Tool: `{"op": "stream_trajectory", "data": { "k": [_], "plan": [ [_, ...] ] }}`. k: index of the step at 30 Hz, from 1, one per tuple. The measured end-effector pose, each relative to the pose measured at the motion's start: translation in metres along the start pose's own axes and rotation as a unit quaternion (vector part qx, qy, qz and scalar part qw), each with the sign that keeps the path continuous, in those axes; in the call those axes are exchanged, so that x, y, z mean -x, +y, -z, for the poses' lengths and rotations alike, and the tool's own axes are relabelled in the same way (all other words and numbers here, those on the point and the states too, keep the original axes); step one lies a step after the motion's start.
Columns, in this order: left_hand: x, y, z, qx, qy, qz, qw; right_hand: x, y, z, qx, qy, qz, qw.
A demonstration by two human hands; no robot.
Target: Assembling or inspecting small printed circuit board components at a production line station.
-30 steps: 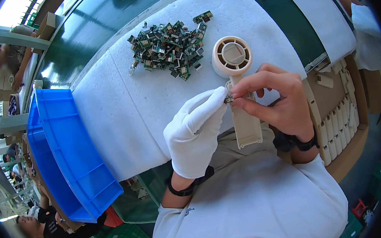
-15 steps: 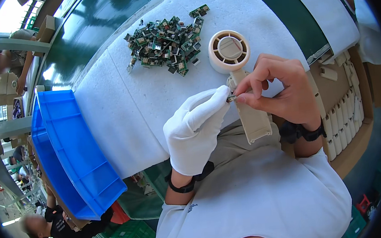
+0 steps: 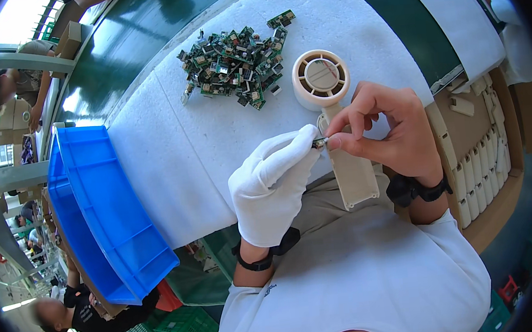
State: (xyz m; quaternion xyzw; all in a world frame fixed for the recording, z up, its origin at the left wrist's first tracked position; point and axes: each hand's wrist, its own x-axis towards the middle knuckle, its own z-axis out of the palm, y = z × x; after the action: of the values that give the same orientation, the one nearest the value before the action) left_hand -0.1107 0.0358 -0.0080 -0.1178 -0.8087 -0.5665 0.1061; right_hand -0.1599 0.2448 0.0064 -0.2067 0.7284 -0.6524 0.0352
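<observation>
In a white glove, my left hand (image 3: 275,187) is closed, pinching a small circuit board (image 3: 319,143) between thumb and fingertips. My bare right hand (image 3: 389,131) has thumb and forefinger pressed together at the board's right end; whether they grip the board or a thin wire there is too small to tell. Just under my fingers is the cream handle shell (image 3: 354,177) of a handheld fan, its open hollow side up. The round fan head (image 3: 321,79) rests on the white foam sheet beyond my hands. My fingers partly hide the joint between head and handle.
A heap of small green circuit boards (image 3: 232,64) lies on the foam sheet (image 3: 162,137). At the left stands a blue plastic bin (image 3: 114,204). To the right, a cardboard box (image 3: 494,209) holds rows of cream shells (image 3: 482,172). Other people are at the far left.
The board's end shows more between my fingertips, and both hands have shifted very slightly. The fan's handle end sits a little lower in view.
</observation>
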Motion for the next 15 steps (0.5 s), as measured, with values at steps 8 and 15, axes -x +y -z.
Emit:
{"op": "stream_trajectory", "data": {
  "k": [8,15],
  "plan": [
    [0.000,0.000,-0.004,-0.008,0.016,0.003,1.000,-0.003,-0.001,0.000,0.056,-0.002,0.042,0.998],
    [0.010,0.000,-0.021,-0.121,0.121,-0.129,0.977,0.013,-0.006,-0.024,0.065,0.086,0.024,0.994]
  ]
}}
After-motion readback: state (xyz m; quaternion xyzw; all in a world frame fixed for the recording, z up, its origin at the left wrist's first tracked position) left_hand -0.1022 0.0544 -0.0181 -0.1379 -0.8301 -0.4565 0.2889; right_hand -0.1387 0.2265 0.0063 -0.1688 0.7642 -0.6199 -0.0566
